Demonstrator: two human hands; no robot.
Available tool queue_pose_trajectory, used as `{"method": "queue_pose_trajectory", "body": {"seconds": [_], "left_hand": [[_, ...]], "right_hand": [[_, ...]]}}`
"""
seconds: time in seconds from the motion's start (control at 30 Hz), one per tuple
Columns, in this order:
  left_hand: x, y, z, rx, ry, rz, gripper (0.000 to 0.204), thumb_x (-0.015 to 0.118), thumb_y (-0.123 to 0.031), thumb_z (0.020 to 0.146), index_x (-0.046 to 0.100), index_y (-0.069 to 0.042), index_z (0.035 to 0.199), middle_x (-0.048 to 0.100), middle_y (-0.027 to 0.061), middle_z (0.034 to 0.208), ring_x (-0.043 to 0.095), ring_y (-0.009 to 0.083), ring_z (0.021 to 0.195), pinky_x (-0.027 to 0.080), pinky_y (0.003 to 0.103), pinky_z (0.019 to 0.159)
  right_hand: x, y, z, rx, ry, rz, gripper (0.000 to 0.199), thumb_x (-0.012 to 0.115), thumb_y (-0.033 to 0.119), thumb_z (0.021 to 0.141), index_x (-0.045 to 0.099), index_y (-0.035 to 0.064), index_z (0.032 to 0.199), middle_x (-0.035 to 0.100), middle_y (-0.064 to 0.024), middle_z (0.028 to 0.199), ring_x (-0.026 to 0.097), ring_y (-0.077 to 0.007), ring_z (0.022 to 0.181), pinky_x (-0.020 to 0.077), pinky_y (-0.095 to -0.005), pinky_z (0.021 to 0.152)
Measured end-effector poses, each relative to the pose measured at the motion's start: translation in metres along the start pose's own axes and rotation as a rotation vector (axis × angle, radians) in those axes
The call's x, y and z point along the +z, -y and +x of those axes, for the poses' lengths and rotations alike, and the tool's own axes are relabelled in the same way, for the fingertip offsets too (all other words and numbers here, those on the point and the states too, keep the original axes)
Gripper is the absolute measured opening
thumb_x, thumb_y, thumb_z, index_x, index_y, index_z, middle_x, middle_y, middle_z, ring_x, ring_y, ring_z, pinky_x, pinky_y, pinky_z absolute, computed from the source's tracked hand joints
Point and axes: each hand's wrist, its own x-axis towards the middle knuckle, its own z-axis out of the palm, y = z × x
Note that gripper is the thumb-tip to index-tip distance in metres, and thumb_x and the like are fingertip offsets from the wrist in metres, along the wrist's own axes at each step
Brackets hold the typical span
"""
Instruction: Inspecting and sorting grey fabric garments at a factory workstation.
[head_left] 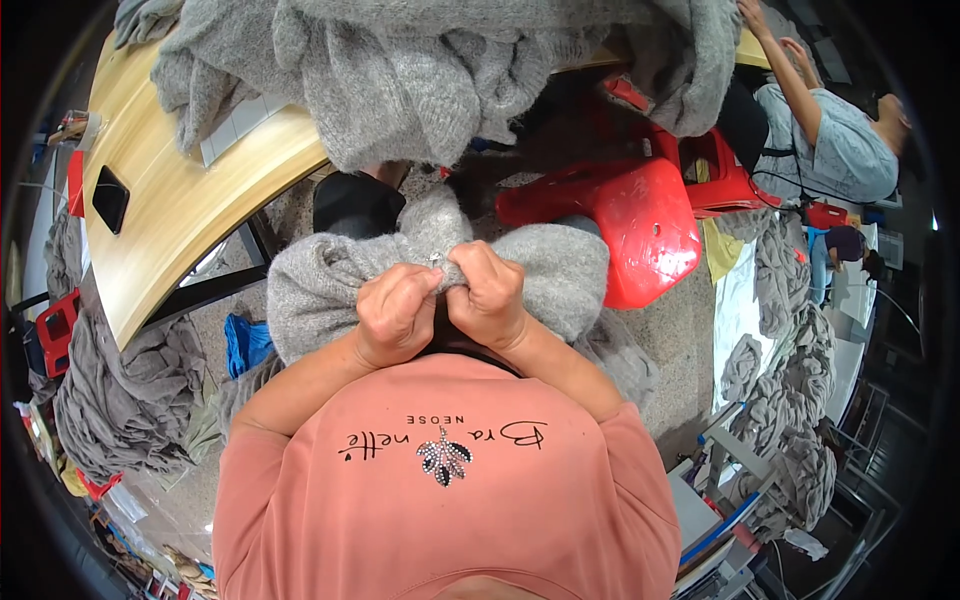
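Note:
A grey knitted garment [330, 285] lies bunched across my lap. My left hand [397, 312] is closed in a pinch on its fabric, thumb and fingers pressed together. Close beside it, my right hand [487, 290] grips the same knit with curled fingers. Between the two hands a small gathered fold of the knit [437, 258] shows, with a tiny pale spot on it that I cannot make out. Part of the garment hangs down over both knees.
A wooden table [220, 180] stands ahead, with a dark phone [110, 199] and a heap of grey knitwear [400, 70]. Red plastic stools [640, 225] stand to the right. Another person [825, 140] works at the far right. Grey garments pile at left [130, 390] and right [790, 370].

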Motion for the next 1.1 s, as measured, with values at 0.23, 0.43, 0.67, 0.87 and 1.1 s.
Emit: {"method": "queue_pose_trajectory", "body": {"seconds": [0.23,0.43,0.67,0.87,1.1], "left_hand": [[-0.012,0.018,0.009,-0.253,0.258,-0.408,0.019,0.057,0.006,0.066,0.056,0.003,0.085,0.058,0.0091,0.071,0.055,0.017,0.059,0.043,0.023,0.051],[0.044,0.058,0.054,-0.264,0.733,0.135,0.054,0.057,-0.041,0.073,0.053,0.006,0.1,0.059,0.0216,0.089,0.057,0.0333,0.084,0.045,0.038,0.074],[0.124,0.007,0.053,-0.246,1.242,0.225,0.018,0.059,-0.009,0.063,0.062,0.001,0.076,0.06,0.0211,0.072,0.061,0.0263,0.066,0.044,0.036,0.061],[0.158,-0.152,0.17,-0.045,0.635,-0.835,0.015,0.057,0.0,0.076,0.06,0.003,0.091,0.06,0.0046,0.085,0.055,0.0104,0.073,0.045,0.024,0.065],[0.153,-0.356,0.168,-0.274,0.851,-1.63,0.03,0.056,-0.008,0.077,0.053,0.006,0.103,0.059,0.0105,0.093,0.058,0.0188,0.082,0.048,0.029,0.073]], "right_hand": [[-0.024,0.002,-0.008,-0.051,-0.096,0.327,0.027,0.047,-0.011,0.052,0.052,0.0009,0.076,0.052,-0.0109,0.065,0.051,-0.0243,0.051,0.0411,-0.0294,0.046],[-0.042,0.022,-0.033,-0.078,0.373,0.573,0.024,0.052,-0.005,0.052,0.051,0.0013,0.075,0.049,-0.01,0.067,0.05,-0.0283,0.059,0.0393,-0.0351,0.05],[-0.054,0.029,-0.082,-0.022,-0.151,0.275,0.018,0.058,0.007,0.062,0.051,0.003,0.078,0.051,-0.0101,0.071,0.052,-0.0288,0.064,0.0425,-0.0378,0.056],[-0.077,0.028,-0.079,0.087,0.004,0.425,0.072,0.062,0.017,0.071,0.024,0.0033,0.13,0.057,-0.018,0.09,0.056,-0.0274,0.079,0.0437,-0.0352,0.07],[-0.244,-0.039,-0.207,0.566,-1.008,0.314,0.059,0.054,0.02,0.08,0.026,-0.0003,0.128,0.051,-0.0157,0.105,0.051,-0.0187,0.088,0.0418,-0.0292,0.075]]}}
